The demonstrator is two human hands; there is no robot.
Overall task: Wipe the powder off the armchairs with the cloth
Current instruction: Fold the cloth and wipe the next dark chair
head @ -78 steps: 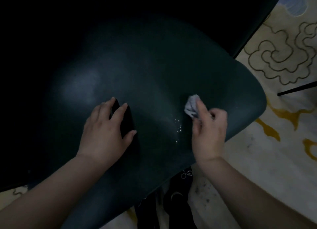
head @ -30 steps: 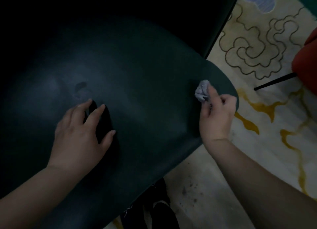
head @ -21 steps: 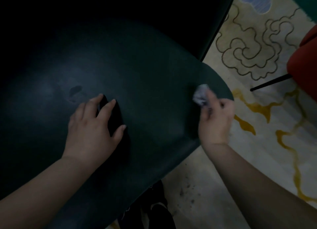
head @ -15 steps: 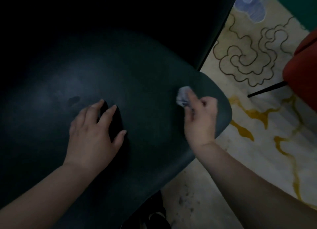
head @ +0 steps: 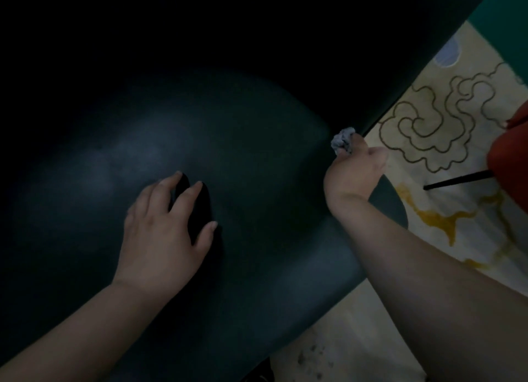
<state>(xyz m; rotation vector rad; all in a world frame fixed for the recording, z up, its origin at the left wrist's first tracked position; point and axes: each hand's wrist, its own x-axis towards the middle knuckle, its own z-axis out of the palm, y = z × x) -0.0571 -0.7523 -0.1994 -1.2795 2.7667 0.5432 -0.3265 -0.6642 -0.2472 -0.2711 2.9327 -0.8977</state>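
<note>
Pinched in the fingers of the right hand (head: pixel 354 167), a crumpled cloth (head: pixel 343 141) presses at the far right corner of the dark armchair seat (head: pixel 257 167), likely chasing leftover powder. Flat and spread mid-seat, the empty left hand (head: pixel 163 227) apparently braces the person leaning in.

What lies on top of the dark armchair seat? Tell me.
The left hand rests flat on the seat. The right hand pinches a crumpled cloth at its far edge. Whatever lies beneath the palm is hidden.
</note>
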